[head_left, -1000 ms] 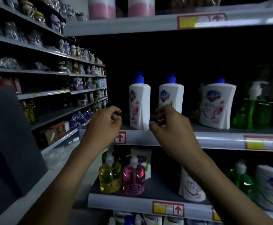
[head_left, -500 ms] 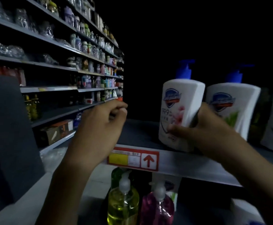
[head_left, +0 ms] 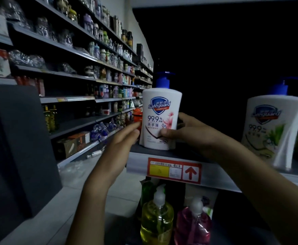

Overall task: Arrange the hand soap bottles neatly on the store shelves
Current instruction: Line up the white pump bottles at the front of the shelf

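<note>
We log the white soap bottle (head_left: 160,119), with its blue pump and pink flower label, standing upright at the front left end of the shelf (head_left: 137,163), just behind the red price tag (head_left: 174,170). Our right grip (head_left: 189,131) grasps it, thumb across the lower label and fingers curled round its right side. Our left grip (head_left: 121,142) is released, fingers straight, with the tips at the bottle's lower left edge, though we cannot tell whether they touch. A second white bottle (head_left: 272,131) with a green leaf label stands well apart to the right on the same shelf.
</note>
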Demonstrator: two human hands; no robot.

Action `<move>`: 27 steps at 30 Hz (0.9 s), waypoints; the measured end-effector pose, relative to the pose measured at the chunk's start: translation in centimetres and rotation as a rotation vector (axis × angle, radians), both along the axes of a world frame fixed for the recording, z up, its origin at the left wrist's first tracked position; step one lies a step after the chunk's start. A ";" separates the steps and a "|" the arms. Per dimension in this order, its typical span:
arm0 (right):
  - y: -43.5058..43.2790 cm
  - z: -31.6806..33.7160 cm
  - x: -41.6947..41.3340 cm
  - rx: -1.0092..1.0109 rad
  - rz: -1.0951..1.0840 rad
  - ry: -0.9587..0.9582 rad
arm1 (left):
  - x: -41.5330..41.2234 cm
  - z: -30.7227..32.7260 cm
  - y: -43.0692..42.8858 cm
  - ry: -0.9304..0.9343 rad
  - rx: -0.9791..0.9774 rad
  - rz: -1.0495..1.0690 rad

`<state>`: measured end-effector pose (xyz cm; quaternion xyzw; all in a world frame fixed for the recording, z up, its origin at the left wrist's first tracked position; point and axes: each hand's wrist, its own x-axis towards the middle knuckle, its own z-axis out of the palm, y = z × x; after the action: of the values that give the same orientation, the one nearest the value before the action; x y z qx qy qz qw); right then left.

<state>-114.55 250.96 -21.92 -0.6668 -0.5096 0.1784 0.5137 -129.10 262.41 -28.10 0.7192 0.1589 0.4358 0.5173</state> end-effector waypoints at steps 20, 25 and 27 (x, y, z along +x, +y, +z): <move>-4.2 -1.4 -2.1 0.208 -0.413 -0.453 | 0.9 1.8 -4.1 0.083 0.255 0.274; -12.8 -3.0 -1.0 0.613 -0.640 -0.503 | 2.9 3.5 -9.9 -0.155 0.409 0.234; -15.0 -3.5 1.2 0.605 -0.737 -0.518 | 4.9 3.2 -12.0 -0.080 0.496 0.161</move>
<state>-113.39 235.94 -25.38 -0.6456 -0.3807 -0.3385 0.5689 -124.17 250.41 -24.87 0.7912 0.0834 0.5294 0.2946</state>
